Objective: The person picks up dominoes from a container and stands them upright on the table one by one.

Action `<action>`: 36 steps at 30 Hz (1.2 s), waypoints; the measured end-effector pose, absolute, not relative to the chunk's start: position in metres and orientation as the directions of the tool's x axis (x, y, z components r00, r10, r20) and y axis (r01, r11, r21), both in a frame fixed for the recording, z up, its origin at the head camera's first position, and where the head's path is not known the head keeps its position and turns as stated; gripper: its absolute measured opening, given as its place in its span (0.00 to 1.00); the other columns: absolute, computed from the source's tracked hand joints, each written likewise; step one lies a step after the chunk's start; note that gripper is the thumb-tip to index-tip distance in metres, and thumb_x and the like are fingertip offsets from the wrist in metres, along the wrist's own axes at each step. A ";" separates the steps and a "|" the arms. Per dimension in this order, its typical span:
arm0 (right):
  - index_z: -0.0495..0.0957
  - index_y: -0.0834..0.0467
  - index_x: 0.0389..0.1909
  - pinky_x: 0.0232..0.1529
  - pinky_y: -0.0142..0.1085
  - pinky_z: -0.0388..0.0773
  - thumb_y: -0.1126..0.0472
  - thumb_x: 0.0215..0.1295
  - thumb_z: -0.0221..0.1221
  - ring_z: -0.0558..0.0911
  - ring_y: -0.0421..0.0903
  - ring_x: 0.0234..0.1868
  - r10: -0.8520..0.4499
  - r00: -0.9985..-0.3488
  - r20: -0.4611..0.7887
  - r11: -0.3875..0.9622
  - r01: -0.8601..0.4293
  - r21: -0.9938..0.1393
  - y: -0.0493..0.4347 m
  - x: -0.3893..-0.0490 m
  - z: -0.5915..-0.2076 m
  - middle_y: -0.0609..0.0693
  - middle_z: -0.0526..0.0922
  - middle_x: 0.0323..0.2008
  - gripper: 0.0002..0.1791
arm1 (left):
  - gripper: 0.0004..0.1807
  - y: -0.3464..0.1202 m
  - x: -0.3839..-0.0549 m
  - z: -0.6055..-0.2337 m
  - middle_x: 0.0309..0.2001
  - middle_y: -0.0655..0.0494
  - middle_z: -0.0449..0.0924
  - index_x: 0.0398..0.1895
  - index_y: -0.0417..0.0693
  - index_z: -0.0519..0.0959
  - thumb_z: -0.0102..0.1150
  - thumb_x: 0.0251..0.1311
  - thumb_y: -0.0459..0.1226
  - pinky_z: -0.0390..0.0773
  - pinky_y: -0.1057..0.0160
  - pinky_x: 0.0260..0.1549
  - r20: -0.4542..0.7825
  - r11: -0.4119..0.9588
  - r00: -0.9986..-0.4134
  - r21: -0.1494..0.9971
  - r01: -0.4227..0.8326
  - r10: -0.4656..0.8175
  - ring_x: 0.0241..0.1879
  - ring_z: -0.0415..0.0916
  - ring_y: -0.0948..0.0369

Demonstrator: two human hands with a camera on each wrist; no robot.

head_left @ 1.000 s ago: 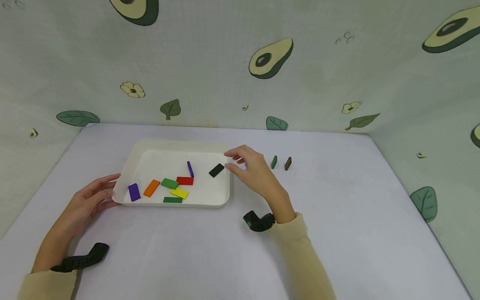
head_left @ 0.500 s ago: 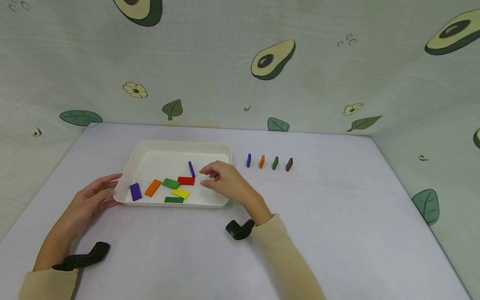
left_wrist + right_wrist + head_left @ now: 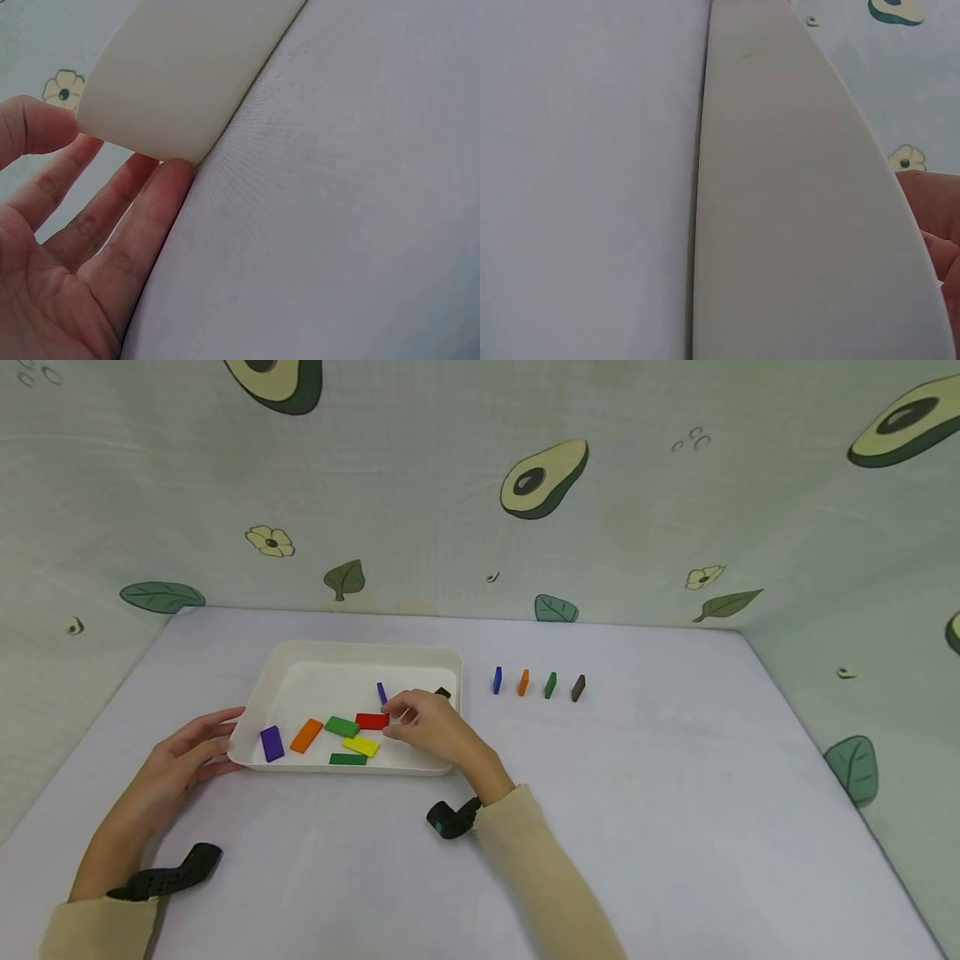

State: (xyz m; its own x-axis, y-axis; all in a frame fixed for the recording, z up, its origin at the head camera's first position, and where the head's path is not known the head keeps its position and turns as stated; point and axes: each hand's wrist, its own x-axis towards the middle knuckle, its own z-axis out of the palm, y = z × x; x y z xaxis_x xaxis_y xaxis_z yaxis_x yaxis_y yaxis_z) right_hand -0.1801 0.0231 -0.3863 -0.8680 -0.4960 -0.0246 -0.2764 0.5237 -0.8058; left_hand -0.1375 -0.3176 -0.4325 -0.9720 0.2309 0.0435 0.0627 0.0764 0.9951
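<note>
My left hand (image 3: 183, 756) touches the left end of a white tray (image 3: 330, 672) with fairly straight fingers. The left wrist view has its fingertips against the tray's end wall (image 3: 172, 82). Over the tray's right half is my right hand (image 3: 431, 724), thumb and forefinger parted around the right end of a red block (image 3: 369, 722). Beside it lie a yellow block (image 3: 361, 746), a green block (image 3: 342, 727) and a thin purple block (image 3: 382, 692). A black block (image 3: 443, 692) is partly hidden behind the hand. In the right wrist view the tray's side wall hides most of that hand.
Further left in the tray are an orange block (image 3: 306, 736), a purple block (image 3: 272, 743) and another green block (image 3: 348, 759). Right of the tray stands a spaced row: blue (image 3: 497, 680), orange (image 3: 523, 682), green (image 3: 551, 685) and brown (image 3: 578, 687) blocks on the white table (image 3: 675, 777).
My right hand has moved left from the tray's right edge, over the black block, to the red block. The standing blue and orange blocks have come into full view. My left hand stays put.
</note>
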 end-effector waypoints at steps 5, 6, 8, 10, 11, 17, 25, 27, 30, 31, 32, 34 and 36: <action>0.78 0.56 0.48 0.39 0.24 0.72 0.59 0.60 0.61 0.73 0.40 0.40 -0.483 -0.874 -0.053 0.577 -0.273 -0.770 0.017 -0.183 -0.392 0.49 0.79 0.40 0.15 | 0.23 -0.317 -0.138 -0.432 0.51 0.70 0.73 0.66 0.48 0.64 0.46 0.67 0.32 0.80 0.74 0.36 0.035 0.099 -0.977 0.993 0.057 0.212 0.44 0.77 0.74; 0.78 0.56 0.48 0.39 0.23 0.72 0.59 0.60 0.61 0.73 0.40 0.40 -0.484 -0.874 -0.056 0.589 -0.278 -0.759 0.015 -0.184 -0.393 0.49 0.79 0.39 0.15 | 0.23 -0.317 -0.138 -0.432 0.51 0.70 0.73 0.66 0.48 0.64 0.46 0.67 0.33 0.80 0.74 0.36 0.033 0.102 -0.977 0.993 0.056 0.210 0.44 0.77 0.74; 0.78 0.55 0.48 0.39 0.23 0.71 0.59 0.60 0.61 0.72 0.40 0.39 -0.478 -0.876 -0.062 0.609 -0.279 -0.743 0.013 -0.185 -0.394 0.49 0.78 0.38 0.15 | 0.24 -0.318 -0.138 -0.432 0.51 0.70 0.73 0.67 0.48 0.63 0.46 0.68 0.32 0.80 0.74 0.37 0.034 0.092 -0.975 0.994 0.056 0.220 0.44 0.77 0.74; 0.77 0.55 0.48 0.38 0.23 0.70 0.59 0.60 0.61 0.71 0.40 0.39 -0.467 -0.881 -0.074 0.625 -0.270 -0.732 0.010 -0.185 -0.394 0.49 0.77 0.38 0.15 | 0.24 -0.319 -0.138 -0.432 0.52 0.69 0.73 0.67 0.48 0.63 0.45 0.68 0.32 0.80 0.74 0.37 0.035 0.079 -0.973 0.995 0.055 0.228 0.45 0.77 0.75; 0.77 0.55 0.48 0.38 0.23 0.70 0.59 0.60 0.61 0.71 0.40 0.39 -0.461 -0.884 -0.081 0.633 -0.264 -0.727 0.009 -0.185 -0.394 0.48 0.76 0.37 0.15 | 0.24 -0.320 -0.138 -0.432 0.52 0.69 0.73 0.67 0.49 0.63 0.45 0.68 0.32 0.80 0.74 0.37 0.035 0.073 -0.973 0.996 0.053 0.228 0.45 0.77 0.75; 0.77 0.56 0.48 0.35 0.23 0.68 0.60 0.60 0.61 0.70 0.40 0.38 -0.436 -0.894 -0.102 0.653 -0.236 -0.720 0.007 -0.186 -0.395 0.48 0.74 0.36 0.15 | 0.24 -0.321 -0.137 -0.432 0.52 0.68 0.73 0.66 0.48 0.63 0.45 0.68 0.31 0.80 0.73 0.37 0.038 0.050 -0.974 0.997 0.051 0.223 0.45 0.77 0.74; 0.78 0.56 0.46 0.29 0.24 0.64 0.60 0.61 0.59 0.69 0.41 0.34 -0.389 -0.914 -0.119 0.686 -0.201 -0.699 0.010 -0.187 -0.397 0.47 0.70 0.31 0.13 | 0.24 -0.317 -0.140 -0.431 0.52 0.70 0.73 0.66 0.49 0.63 0.45 0.68 0.32 0.80 0.73 0.37 0.020 0.085 -0.974 0.996 0.040 0.226 0.44 0.77 0.74; 0.77 0.56 0.46 0.28 0.24 0.64 0.60 0.61 0.60 0.68 0.41 0.33 -0.387 -0.914 -0.124 0.691 -0.198 -0.695 0.010 -0.187 -0.397 0.47 0.69 0.31 0.13 | 0.24 -0.317 -0.141 -0.431 0.52 0.70 0.73 0.66 0.50 0.64 0.45 0.68 0.33 0.80 0.73 0.36 0.017 0.093 -0.975 0.995 0.039 0.221 0.44 0.77 0.75; 0.77 0.56 0.47 0.28 0.25 0.63 0.60 0.61 0.60 0.68 0.41 0.32 -0.382 -0.915 -0.132 0.701 -0.194 -0.687 0.009 -0.187 -0.397 0.48 0.69 0.31 0.13 | 0.23 -0.317 -0.141 -0.431 0.51 0.70 0.72 0.66 0.50 0.64 0.45 0.68 0.33 0.80 0.74 0.36 0.011 0.096 -0.976 0.995 0.033 0.217 0.44 0.77 0.74; 0.77 0.56 0.47 0.28 0.24 0.63 0.60 0.61 0.60 0.68 0.41 0.32 -0.382 -0.914 -0.136 0.707 -0.194 -0.681 0.008 -0.187 -0.397 0.48 0.69 0.31 0.13 | 0.23 -0.317 -0.141 -0.432 0.51 0.70 0.72 0.66 0.51 0.64 0.45 0.68 0.32 0.80 0.73 0.36 0.009 0.095 -0.976 0.995 0.030 0.215 0.44 0.77 0.74; 0.77 0.56 0.47 0.28 0.24 0.63 0.59 0.61 0.60 0.68 0.40 0.31 -0.382 -0.914 -0.139 0.711 -0.194 -0.676 0.008 -0.188 -0.398 0.48 0.69 0.31 0.14 | 0.23 -0.317 -0.141 -0.432 0.51 0.70 0.72 0.66 0.51 0.64 0.46 0.68 0.32 0.80 0.73 0.36 0.007 0.095 -0.977 0.995 0.028 0.213 0.43 0.77 0.74; 0.76 0.56 0.48 0.28 0.25 0.63 0.59 0.61 0.60 0.68 0.40 0.31 -0.382 -0.913 -0.141 0.720 -0.198 -0.665 0.007 -0.188 -0.398 0.48 0.69 0.31 0.14 | 0.23 -0.318 -0.141 -0.433 0.51 0.70 0.72 0.65 0.51 0.65 0.45 0.67 0.32 0.80 0.73 0.36 0.008 0.080 -0.976 0.996 0.026 0.218 0.44 0.77 0.74; 0.76 0.56 0.48 0.28 0.25 0.64 0.59 0.61 0.60 0.68 0.41 0.31 -0.383 -0.913 -0.142 0.727 -0.203 -0.656 0.006 -0.189 -0.399 0.48 0.69 0.31 0.15 | 0.23 -0.318 -0.140 -0.433 0.51 0.70 0.73 0.65 0.51 0.65 0.46 0.67 0.32 0.80 0.74 0.36 0.006 0.096 -0.979 0.995 0.026 0.204 0.43 0.77 0.74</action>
